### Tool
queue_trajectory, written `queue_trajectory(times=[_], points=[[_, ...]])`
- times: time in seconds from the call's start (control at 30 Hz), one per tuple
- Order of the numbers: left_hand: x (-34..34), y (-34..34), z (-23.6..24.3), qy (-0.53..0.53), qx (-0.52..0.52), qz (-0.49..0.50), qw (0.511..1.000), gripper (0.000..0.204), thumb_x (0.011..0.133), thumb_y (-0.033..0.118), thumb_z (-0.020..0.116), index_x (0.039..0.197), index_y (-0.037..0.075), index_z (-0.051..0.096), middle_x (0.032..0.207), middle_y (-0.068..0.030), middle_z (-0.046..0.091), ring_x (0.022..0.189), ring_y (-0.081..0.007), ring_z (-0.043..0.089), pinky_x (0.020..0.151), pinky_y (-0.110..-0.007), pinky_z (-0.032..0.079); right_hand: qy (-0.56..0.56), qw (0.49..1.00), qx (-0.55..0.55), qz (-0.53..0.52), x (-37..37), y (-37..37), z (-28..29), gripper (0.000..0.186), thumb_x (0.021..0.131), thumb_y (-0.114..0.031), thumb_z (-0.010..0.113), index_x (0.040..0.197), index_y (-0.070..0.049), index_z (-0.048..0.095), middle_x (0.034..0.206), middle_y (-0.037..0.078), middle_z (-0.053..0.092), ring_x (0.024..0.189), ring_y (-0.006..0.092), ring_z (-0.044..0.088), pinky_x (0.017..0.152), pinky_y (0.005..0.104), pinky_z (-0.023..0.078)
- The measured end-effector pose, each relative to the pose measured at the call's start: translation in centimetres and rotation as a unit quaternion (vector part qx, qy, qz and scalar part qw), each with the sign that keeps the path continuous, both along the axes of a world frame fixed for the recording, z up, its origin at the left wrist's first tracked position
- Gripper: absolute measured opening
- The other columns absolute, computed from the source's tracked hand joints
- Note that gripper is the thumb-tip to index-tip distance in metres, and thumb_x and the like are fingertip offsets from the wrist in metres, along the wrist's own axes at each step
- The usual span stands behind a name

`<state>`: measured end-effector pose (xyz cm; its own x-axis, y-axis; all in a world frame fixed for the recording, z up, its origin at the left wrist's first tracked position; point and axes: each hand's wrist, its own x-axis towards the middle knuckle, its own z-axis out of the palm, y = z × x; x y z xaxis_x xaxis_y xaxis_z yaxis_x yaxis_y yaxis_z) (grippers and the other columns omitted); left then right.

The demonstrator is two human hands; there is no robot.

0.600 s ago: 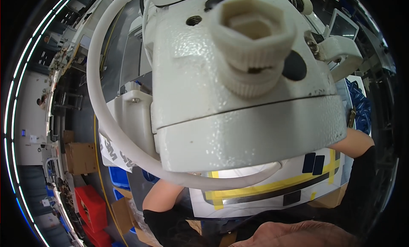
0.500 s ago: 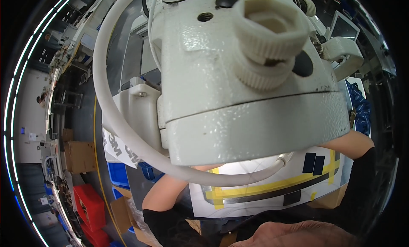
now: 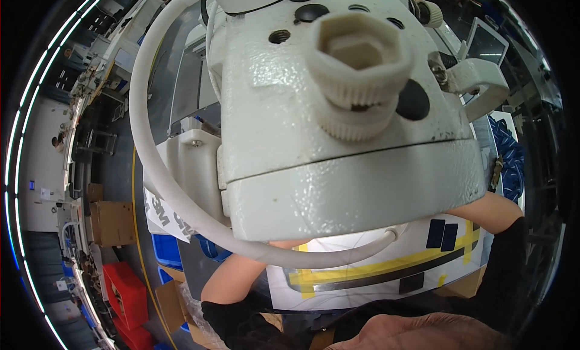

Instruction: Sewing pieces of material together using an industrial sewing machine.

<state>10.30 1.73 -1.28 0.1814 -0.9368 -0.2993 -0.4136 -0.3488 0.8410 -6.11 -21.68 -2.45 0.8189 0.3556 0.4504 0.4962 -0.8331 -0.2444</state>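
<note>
A large white machine housing with a ribbed plastic knob fills the middle and hides both of my hands. My left forearm reaches up from the lower left, passing beneath a thick white cable. From the right, my right forearm goes in behind the housing's lower edge. Below the housing lies a brightly lit white sheet. Yellow tape strips, a dark curved band and dark rectangular patches are on it. What my fingers touch is hidden.
Blue bins and an open cardboard box stand left of the work surface. Farther left are red bins and a closed carton. Bundled blue material lies at the right, below a screen.
The housing and its knob appear slightly farther left and lower in the picture. My right forearm has shifted a little left and down; my left forearm looks nearly unchanged.
</note>
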Motion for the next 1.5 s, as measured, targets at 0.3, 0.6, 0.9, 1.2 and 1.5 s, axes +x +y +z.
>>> queue_trajectory(times=[0.3, 0.6, 0.9, 1.2, 1.5], points=[[0.0, -0.1, -0.2, -0.03, -0.008, 0.0, 1.0, 0.028, 0.088, 0.022, 0.058, 0.109, 0.003, 0.062, 0.105, -0.0124, 0.063, 0.095, -0.0279, 0.059, 0.085, -0.037, 0.045, 0.023, 0.997, -0.02, 0.073, 1.9, -0.4, 2.5, 0.012, 0.074, -0.016, 0.062, 0.085, -0.014, 0.062, 0.094, -0.003, 0.064, 0.092, 0.013, 0.06, 0.085, 0.0305, 0.041], [0.2, 0.0, -0.9, -0.057, -0.016, 0.002, 0.998, 0.028, 0.087, 0.021, 0.058, 0.109, 0.004, 0.062, 0.104, -0.0124, 0.063, 0.094, -0.028, 0.059, 0.085, -0.037, 0.045, -0.006, 0.987, -0.11, 0.116, 3.5, -1.1, 3.1, 0.008, 0.074, -0.018, 0.058, 0.08, -0.014, 0.061, 0.084, -0.004, 0.057, 0.091, 0.0126, 0.057, 0.085, 0.0339, 0.039], [0.2, 0.2, -1.4, -0.083, -0.037, 0.008, 0.996, 0.028, 0.087, 0.021, 0.058, 0.109, 0.004, 0.062, 0.104, -0.0124, 0.063, 0.094, -0.0281, 0.059, 0.085, -0.038, 0.045, 0.028, 0.989, -0.045, 0.137, 3.4, -1.6, 0.6, 0.022, 0.075, -0.018, 0.059, 0.095, -0.016, 0.067, 0.101, -0.005, 0.062, 0.1, 0.0147, 0.053, 0.089, 0.0382, 0.037], [0.0, 0.1, -1.8, -0.111, -0.061, 0.016, 0.992, 0.028, 0.087, 0.021, 0.059, 0.108, 0.004, 0.062, 0.103, -0.0123, 0.063, 0.094, -0.0281, 0.059, 0.084, -0.038, 0.045, 0.048, 0.987, -0.045, 0.147, 3.4, -1.6, 2.1, 0.021, 0.074, -0.018, 0.061, 0.094, -0.017, 0.066, 0.103, -0.005, 0.062, 0.103, 0.0163, 0.052, 0.092, 0.0385, 0.037], [0.0, -0.5, -2.3, -0.136, -0.08, 0.006, 0.987, 0.028, 0.086, 0.021, 0.059, 0.108, 0.004, 0.062, 0.103, -0.0123, 0.064, 0.093, -0.0282, 0.059, 0.084, -0.038, 0.045, 0.025, 0.99, -0.052, 0.127, 3.4, -1.3, 1.3, 0.02, 0.078, -0.02, 0.057, 0.095, -0.015, 0.066, 0.102, -0.006, 0.062, 0.101, 0.0127, 0.053, 0.089, 0.0363, 0.036]])
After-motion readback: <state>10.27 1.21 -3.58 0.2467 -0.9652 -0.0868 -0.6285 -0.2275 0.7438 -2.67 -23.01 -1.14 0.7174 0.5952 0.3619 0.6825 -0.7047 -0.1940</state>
